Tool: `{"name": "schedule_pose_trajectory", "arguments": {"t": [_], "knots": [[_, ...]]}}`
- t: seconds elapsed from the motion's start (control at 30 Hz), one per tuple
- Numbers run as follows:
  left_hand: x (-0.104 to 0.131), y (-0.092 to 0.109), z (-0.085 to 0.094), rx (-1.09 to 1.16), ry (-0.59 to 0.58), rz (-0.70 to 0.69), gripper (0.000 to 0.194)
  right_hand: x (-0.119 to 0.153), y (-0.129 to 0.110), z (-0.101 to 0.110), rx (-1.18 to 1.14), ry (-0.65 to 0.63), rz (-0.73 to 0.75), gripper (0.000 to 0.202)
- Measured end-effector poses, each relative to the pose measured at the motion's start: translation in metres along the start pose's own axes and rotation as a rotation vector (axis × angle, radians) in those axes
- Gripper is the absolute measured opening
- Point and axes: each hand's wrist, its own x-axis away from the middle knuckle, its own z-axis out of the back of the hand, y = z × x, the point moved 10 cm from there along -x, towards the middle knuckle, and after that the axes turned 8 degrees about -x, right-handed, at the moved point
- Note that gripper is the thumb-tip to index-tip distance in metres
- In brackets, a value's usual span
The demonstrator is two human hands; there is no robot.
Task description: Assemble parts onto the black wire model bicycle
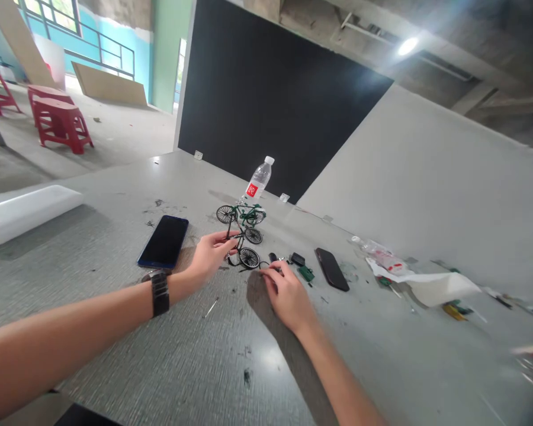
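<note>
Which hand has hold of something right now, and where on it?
The left hand pinches the nearer model bicycle at its frame. The right hand touches small parts on the table; a grip there cannot be told.

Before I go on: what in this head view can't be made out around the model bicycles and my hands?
- Left hand: its fingertips reach the near model bicycle; too small to tell whether they grip it.
- Right hand: its own fingers hide whatever small part lies under them.
- Small dark parts and green part: too small to identify.
- Items at the right edge: motion-blurred and cut off.
- Water bottle label: unreadable.
</note>
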Motion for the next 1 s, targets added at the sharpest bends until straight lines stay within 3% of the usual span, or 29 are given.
{"name": "schedule_pose_trajectory", "arguments": {"t": [0.27, 0.57, 0.73, 0.9, 1.0], "knots": [[0.002, -0.002, 0.001, -0.027, -0.009, 0.021, 0.035, 0.007, 0.021, 0.025, -0.024, 0.124, 0.047, 0.024], [0.006, 0.003, -0.003, -0.028, -0.020, 0.022, 0.039, 0.009, 0.011, 0.009, -0.062, 0.076, 0.091, 0.023], [0.006, 0.001, -0.004, -0.041, -0.037, 0.025, 0.039, 0.006, 0.018, 0.023, -0.026, 0.105, 0.090, 0.024], [0.008, 0.000, -0.004, -0.047, -0.053, 0.022, 0.041, 0.008, 0.058, 0.071, 0.043, 0.233, -0.010, 0.026], [0.008, -0.001, -0.004, -0.054, -0.068, 0.018, 0.042, 0.021, 0.090, 0.083, 0.124, 0.205, -0.084, 0.027]]}}
